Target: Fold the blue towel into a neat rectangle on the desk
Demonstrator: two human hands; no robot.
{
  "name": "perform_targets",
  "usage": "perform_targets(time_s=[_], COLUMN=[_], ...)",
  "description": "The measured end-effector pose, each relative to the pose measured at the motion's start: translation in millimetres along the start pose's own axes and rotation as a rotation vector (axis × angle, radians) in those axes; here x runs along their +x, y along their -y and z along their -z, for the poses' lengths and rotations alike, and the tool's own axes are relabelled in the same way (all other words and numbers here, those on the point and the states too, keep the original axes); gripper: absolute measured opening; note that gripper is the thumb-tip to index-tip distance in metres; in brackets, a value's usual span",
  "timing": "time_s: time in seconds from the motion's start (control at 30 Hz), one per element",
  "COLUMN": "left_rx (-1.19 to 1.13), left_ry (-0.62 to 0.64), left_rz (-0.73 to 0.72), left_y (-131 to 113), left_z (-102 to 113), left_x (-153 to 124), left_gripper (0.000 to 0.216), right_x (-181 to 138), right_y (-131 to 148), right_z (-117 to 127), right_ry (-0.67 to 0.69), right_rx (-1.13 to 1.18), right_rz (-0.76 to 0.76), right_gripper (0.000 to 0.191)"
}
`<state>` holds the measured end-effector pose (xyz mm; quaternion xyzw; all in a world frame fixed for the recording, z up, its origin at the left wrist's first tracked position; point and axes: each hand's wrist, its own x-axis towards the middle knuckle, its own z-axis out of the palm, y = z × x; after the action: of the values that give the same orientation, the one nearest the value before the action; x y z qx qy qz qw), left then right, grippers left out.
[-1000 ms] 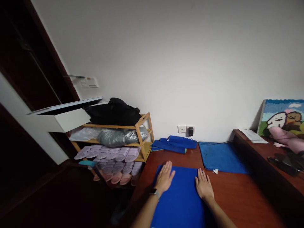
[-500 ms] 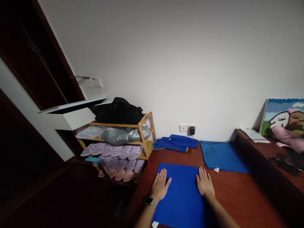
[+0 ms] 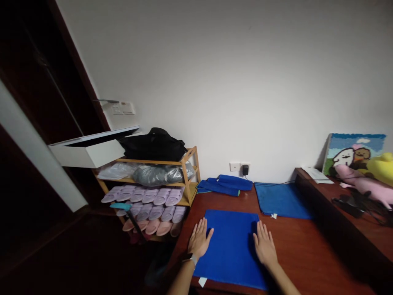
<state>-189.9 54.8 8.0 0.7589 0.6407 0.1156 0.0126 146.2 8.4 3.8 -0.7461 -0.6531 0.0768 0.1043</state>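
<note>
A flat, rectangular bright-blue fabric cloth lies on the reddish-brown wooden surface. The left hand and right hand, apart, fingers extended, flank its side edges. A duller blue cloth lies beyond.

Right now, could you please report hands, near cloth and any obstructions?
Left hand open at left edge of near cloth; right hand open at its right. Near cloth flat on table. Paler cloth close by far right corner.
</note>
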Motion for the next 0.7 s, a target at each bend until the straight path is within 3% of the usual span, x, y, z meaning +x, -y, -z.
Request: perform_targets(time_s=[0.13,0.23,0.43,0.53,0.6,0.7], left_rx=[0.021,0.002,-0.141,-0.178,-0.165,-0.115], left_ry=[-0.081,-0.161,-0.042,0.02,0.062,0.105], left_rz=[0.002,-0.074,-0.489,-0.482,-0.414,-0.303], left_y=[-4.2,-27.8,-140.8,-176.6,-172.9,-127.3], left_z=[9.5,17.2,1.3,-15.0,-20.3,-16.3], left_x=[-2.2,-10.0,-34.7,-42.8,-45.3,-47.8], left_gripper=[0.075,0.07,0.064,0.062,0.063,0.068], right_x=[-49.1,-59.4,-56.2,-57.3,-57.7,-56.8], right_y=[3.8,8.2,8.9,6.8,6.1,6.0], right_z=[-14.2,-13.9,-5.3,-4.7,-5.4,-8.3], right_ry=[0.016,0.038,0.04,0.068,0.062,0.046], right_rx=[0.042,0.059,0.031,0.007,0.006,-0.005], right_rz=[0.039,0.038,0.018,0.047,0.046,0.032], right_gripper=[0.069,0.071,0.074,0.07,0.071,0.073])
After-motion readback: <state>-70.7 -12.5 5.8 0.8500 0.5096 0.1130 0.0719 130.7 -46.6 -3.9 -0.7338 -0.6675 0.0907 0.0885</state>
